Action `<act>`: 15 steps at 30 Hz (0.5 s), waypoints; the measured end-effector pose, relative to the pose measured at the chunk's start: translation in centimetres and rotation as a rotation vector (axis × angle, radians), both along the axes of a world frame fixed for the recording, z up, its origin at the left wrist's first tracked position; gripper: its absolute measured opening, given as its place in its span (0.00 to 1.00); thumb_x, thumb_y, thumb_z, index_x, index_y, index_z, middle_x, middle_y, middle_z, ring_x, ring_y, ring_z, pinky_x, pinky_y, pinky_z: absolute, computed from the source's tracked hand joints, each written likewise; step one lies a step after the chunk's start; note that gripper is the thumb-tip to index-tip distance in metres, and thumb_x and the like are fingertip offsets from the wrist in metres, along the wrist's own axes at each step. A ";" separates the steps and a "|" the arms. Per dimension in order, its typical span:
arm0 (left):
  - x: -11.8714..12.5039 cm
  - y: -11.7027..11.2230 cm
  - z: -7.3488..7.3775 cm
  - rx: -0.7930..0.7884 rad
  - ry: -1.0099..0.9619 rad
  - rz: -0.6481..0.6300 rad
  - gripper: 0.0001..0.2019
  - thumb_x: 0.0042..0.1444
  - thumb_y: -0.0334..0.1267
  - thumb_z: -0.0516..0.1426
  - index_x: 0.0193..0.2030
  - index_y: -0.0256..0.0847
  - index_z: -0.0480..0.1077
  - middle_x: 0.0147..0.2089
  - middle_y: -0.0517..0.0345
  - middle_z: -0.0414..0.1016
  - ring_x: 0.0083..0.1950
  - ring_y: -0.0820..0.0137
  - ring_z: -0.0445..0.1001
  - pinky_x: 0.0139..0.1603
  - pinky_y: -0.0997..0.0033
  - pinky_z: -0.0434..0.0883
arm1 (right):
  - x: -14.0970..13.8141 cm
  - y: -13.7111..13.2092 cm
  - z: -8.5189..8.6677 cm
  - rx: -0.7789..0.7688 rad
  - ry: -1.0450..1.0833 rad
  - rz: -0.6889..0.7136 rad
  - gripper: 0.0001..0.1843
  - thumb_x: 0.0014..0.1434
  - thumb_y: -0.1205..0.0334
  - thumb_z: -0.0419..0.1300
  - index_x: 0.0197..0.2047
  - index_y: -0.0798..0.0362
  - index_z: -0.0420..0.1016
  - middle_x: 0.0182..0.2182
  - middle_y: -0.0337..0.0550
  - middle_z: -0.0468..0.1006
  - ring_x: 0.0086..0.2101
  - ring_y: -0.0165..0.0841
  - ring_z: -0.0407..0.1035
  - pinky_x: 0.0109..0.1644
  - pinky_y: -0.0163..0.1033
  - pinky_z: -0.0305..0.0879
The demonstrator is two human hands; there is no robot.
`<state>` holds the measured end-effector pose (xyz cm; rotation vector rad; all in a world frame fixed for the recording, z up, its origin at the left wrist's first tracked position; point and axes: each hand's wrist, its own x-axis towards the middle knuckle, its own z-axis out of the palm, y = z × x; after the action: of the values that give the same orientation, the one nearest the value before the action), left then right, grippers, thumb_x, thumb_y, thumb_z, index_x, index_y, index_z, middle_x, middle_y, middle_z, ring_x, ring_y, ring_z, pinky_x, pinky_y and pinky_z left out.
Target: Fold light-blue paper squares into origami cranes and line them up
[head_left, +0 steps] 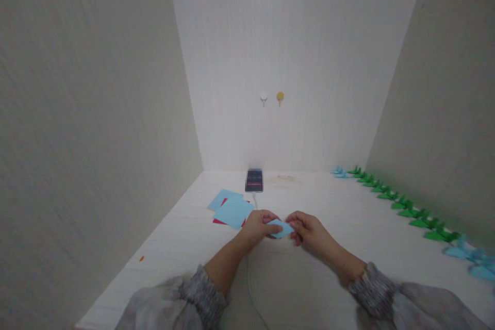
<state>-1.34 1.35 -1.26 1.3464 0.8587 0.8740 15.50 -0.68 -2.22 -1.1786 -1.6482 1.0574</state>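
Holding what, and where?

One piece of folded light-blue paper, over the middle of the white tabletop. The left hand pinches its left part, thumb on top; the right hand curls inward, its fingertips closed on the right tip.

Does anything block the view?

Fingers hide both ends of the fold, so its full outline cannot be told.

What lies nearest?

Left of it, two overlapping light-blue sheets. Red paper peeks out from beneath; mostly covered, it cannot be counted. Beyond sits one phone with one pale cable, partly hidden by the left hand. One small orange scrap lies toward the left edge.

And farther out?

Along the right wall, a row of folded green paper figures, too crowded for a sure count, with light-blue paper figures at both ends. On the back wall, one white hook and one yellow hook, side by side.
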 end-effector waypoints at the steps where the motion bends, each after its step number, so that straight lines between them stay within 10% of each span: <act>1: 0.0 0.0 0.0 0.004 -0.008 0.006 0.18 0.29 0.38 0.62 0.30 0.32 0.67 0.26 0.56 0.71 0.24 0.74 0.68 0.26 0.72 0.66 | 0.2 0.1 0.0 0.003 -0.003 -0.017 0.10 0.51 0.58 0.47 0.31 0.55 0.65 0.15 0.33 0.65 0.13 0.23 0.59 0.16 0.28 0.53; 15: 0.0 0.1 0.2 0.001 -0.041 0.044 0.17 0.30 0.36 0.62 0.30 0.32 0.66 0.26 0.55 0.71 0.23 0.74 0.68 0.25 0.74 0.65 | 0.3 0.0 0.0 0.029 -0.120 -0.037 0.18 0.51 0.53 0.49 0.19 0.56 0.65 0.11 0.34 0.63 0.13 0.23 0.55 0.16 0.29 0.49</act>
<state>-1.32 1.44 -1.10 1.3103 0.8592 0.9336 15.84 -0.70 -2.20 -1.2700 -1.7212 0.9527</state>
